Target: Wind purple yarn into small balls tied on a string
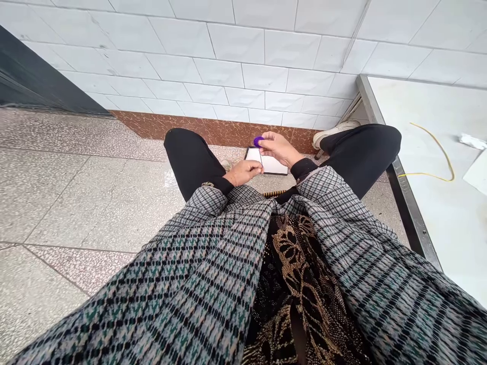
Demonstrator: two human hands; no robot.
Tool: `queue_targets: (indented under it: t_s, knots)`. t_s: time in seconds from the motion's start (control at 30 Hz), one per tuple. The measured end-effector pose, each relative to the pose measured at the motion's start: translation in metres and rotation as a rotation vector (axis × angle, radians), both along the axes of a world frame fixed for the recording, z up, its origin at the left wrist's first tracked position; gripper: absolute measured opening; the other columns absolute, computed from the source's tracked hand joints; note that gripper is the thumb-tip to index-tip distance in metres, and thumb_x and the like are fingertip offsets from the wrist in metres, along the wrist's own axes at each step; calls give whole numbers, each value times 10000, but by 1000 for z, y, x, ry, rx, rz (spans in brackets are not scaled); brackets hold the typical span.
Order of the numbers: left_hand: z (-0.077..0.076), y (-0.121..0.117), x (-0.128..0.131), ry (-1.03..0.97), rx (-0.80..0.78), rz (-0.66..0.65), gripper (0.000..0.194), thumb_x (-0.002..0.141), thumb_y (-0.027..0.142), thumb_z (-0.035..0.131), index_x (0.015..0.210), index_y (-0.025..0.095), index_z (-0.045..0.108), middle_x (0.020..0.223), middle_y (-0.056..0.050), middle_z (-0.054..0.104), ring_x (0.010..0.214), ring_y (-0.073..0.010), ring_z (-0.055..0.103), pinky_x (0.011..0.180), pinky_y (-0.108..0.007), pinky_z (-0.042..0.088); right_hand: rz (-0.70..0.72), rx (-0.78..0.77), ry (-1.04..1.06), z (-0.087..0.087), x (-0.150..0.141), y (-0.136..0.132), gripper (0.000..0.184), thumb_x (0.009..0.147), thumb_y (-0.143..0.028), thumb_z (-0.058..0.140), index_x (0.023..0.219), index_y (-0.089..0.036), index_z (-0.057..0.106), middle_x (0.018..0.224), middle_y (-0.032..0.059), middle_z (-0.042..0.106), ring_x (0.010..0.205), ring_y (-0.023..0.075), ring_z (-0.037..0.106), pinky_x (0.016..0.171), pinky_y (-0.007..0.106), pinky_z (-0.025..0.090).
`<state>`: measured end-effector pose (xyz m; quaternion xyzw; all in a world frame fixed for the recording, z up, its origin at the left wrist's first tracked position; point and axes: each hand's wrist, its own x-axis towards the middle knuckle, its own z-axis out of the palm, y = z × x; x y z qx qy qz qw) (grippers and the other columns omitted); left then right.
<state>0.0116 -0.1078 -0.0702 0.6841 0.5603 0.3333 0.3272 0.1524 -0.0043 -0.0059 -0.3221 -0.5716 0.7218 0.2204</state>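
Observation:
Between my knees, low near the wall, my right hand (pixel 279 148) pinches a small, round purple thing (pixel 258 141) between thumb and fingers. Its exact kind is too small to tell. My left hand (pixel 243 172) is just below and to the left, fingers curled closed, with the fingertips near those of the right hand. Whatever it may hold is hidden. Under both hands is a flat white panel with a dark rim (pixel 276 165), partly covered by the hands.
A white tiled wall (pixel 243 45) with a brown skirting stands ahead. At the right, a metal-edged white table (pixel 426 213) bears a yellow cord (pixel 449 157) and white paper (pixel 475 172). A dark panel (pixel 41 76) is at the upper left, above the speckled tile floor (pixel 76 197).

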Motion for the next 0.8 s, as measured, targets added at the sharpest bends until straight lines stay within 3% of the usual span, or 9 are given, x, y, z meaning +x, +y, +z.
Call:
queue_targets:
  t_s: [0.1, 0.23, 0.37, 0.53, 0.6, 0.67, 0.8]
  knots:
    - [10, -3, 2, 56, 68, -39, 247, 858, 317, 522, 747, 149, 664, 722, -24, 618, 687, -151, 539, 695, -278, 423, -8, 239, -237, -10, -2, 2, 258, 855, 20, 628, 805, -173, 465, 592, -71, 530, 469, 47, 507, 450, 139, 443]
    - [19, -5, -3, 63, 176, 91, 240, 864, 317, 521, 770, 149, 664, 768, -36, 626, 720, -158, 550, 730, -287, 440, 162, 369, -442, -16, -1, 2, 285, 768, 74, 660, 776, -166, 506, 581, -52, 542, 469, 64, 519, 421, 153, 437]
    - [17, -4, -10, 41, 262, 259, 214, 863, 305, 527, 748, 159, 633, 728, -26, 582, 712, -158, 527, 726, -288, 434, 416, 242, -393, -11, 2, -3, 231, 764, 79, 650, 793, -141, 583, 599, -31, 582, 476, 75, 543, 426, 164, 455]
    - [5, 2, -13, -50, 195, 499, 159, 851, 243, 502, 754, 174, 606, 698, -8, 563, 707, -157, 517, 679, -269, 421, 372, -2, -172, 5, 7, -9, 212, 806, 70, 623, 868, -128, 580, 666, -23, 625, 499, 66, 574, 516, 176, 525]
    - [2, 3, -11, -61, 75, 471, 149, 840, 236, 518, 751, 169, 616, 644, 6, 542, 653, -149, 494, 647, -268, 410, 326, -80, -67, 9, 7, -10, 199, 834, 53, 612, 892, -130, 559, 683, -27, 625, 518, 59, 586, 568, 178, 547]
    - [2, 2, -6, -39, -60, 334, 150, 830, 241, 540, 743, 162, 632, 587, 20, 510, 590, -140, 466, 613, -268, 393, 249, -110, 15, 10, 6, -9, 194, 868, 44, 578, 919, -139, 538, 684, -42, 607, 528, 52, 585, 587, 172, 549]
    - [10, -2, 2, 1, -146, 65, 204, 849, 287, 528, 761, 156, 657, 550, 30, 476, 536, -130, 438, 573, -263, 363, 125, 26, -49, 2, 1, -6, 215, 872, 64, 563, 947, -136, 551, 703, -50, 598, 504, 40, 550, 519, 151, 508]
